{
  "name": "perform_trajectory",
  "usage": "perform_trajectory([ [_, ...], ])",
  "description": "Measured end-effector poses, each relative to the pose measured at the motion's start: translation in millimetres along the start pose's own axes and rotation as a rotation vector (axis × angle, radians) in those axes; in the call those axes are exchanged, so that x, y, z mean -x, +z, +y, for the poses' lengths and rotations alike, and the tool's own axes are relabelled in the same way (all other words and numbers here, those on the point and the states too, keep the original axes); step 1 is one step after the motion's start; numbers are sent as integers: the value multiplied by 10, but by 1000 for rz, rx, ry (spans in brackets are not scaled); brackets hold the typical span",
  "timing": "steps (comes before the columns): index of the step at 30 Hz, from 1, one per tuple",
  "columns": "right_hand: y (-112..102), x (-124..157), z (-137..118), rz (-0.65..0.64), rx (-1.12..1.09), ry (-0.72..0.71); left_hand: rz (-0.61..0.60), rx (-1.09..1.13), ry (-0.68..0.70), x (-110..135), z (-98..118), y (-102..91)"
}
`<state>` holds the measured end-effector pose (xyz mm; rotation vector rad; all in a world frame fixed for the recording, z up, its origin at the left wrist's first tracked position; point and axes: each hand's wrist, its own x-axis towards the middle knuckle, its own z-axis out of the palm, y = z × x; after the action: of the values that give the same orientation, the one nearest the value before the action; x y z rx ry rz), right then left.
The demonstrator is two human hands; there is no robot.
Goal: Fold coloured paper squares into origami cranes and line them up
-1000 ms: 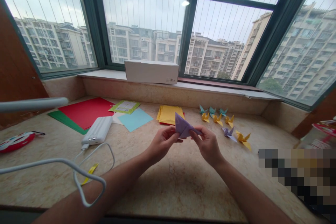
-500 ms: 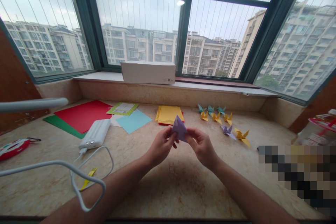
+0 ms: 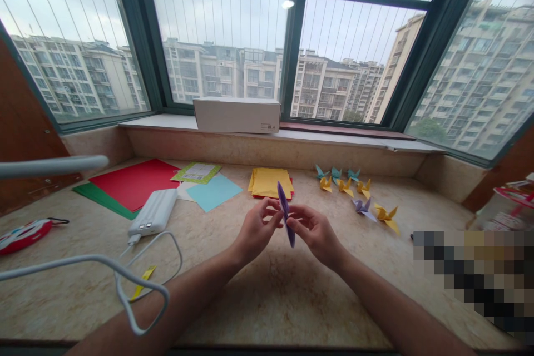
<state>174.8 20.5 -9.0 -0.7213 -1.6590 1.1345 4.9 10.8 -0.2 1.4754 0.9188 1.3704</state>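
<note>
A folded purple paper (image 3: 283,198) is held up above the counter, turned nearly edge-on, with a pointed top and a lower tip hanging beneath the fingers. My right hand (image 3: 317,229) pinches it from the right between thumb and fingers. From the left, my left hand (image 3: 259,229) has its curled fingers and thumb at the paper's edge; part of that contact is hidden. Behind the paper lies a stack of yellow paper (image 3: 267,182) with red sheets under it. To the right stand several folded cranes, among them a purple crane (image 3: 364,208) and a large yellow crane (image 3: 387,217).
On the left are red paper (image 3: 137,183), green paper (image 3: 104,200), light blue paper (image 3: 214,192) and a white power bank (image 3: 153,211). Its white cable (image 3: 144,325) loops near my left forearm. A white box (image 3: 237,115) sits on the windowsill.
The purple paper has turned from showing its broad face to nearly edge-on, and its lower tip now shows below my fingers. My hands stay in about the same place.
</note>
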Motion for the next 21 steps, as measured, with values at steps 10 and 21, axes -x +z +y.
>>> perform_trajectory([
  [10,-22,-14,-36,-40,12,57,-108,-17,9,14,20,-43],
  [21,-57,-38,-83,-89,-180,81,-115,27,31,3,0,-51],
])
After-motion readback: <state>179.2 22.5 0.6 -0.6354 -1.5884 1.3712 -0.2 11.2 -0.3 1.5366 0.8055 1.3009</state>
